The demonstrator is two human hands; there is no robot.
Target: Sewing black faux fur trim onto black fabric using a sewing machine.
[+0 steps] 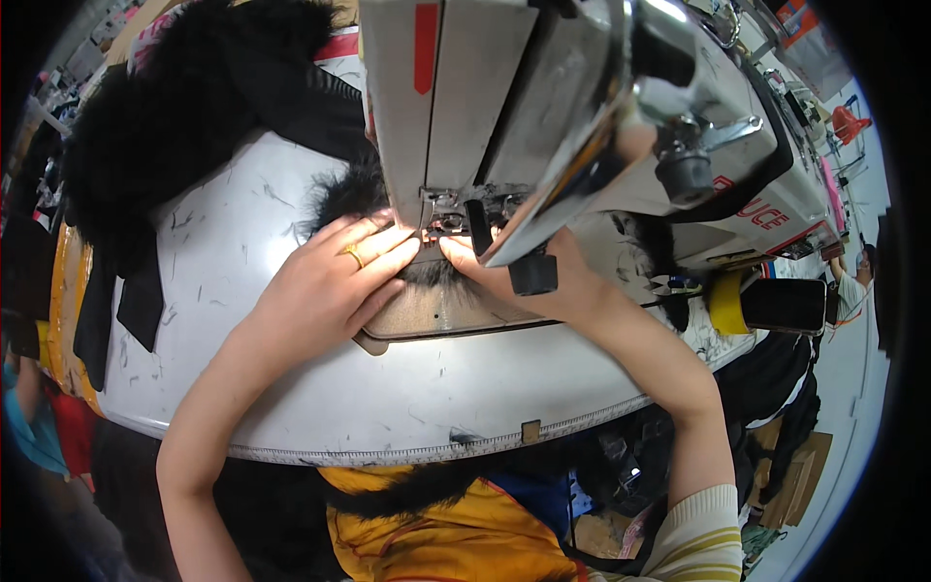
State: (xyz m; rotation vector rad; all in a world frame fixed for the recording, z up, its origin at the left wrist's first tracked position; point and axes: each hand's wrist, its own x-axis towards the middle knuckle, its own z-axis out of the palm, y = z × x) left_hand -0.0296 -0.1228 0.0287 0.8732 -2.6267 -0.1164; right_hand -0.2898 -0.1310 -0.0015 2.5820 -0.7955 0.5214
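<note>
Under the head of a white sewing machine (415,126), black furry fabric (351,194) lies at the lit needle area. My left hand (335,276), with a ring on one finger, rests flat on the fabric left of the presser foot (448,225). Its fingers are stretched out toward the foot. From the right, my right hand (524,281) reaches in close to the foot, a fingertip pressed on the work. The machine's shiny guard and a black knob (533,275) hide most of its fingers. Dark fur strands spread over the tan plate (427,308) between both hands.
A pile of black furry fabric (145,145) covers the table's far left. The white tabletop (320,398) has a measuring tape (388,458) along its near edge. At right stand a yellow tape roll (725,303) and a phone (786,306). Orange cloth (436,533) lies below the table edge.
</note>
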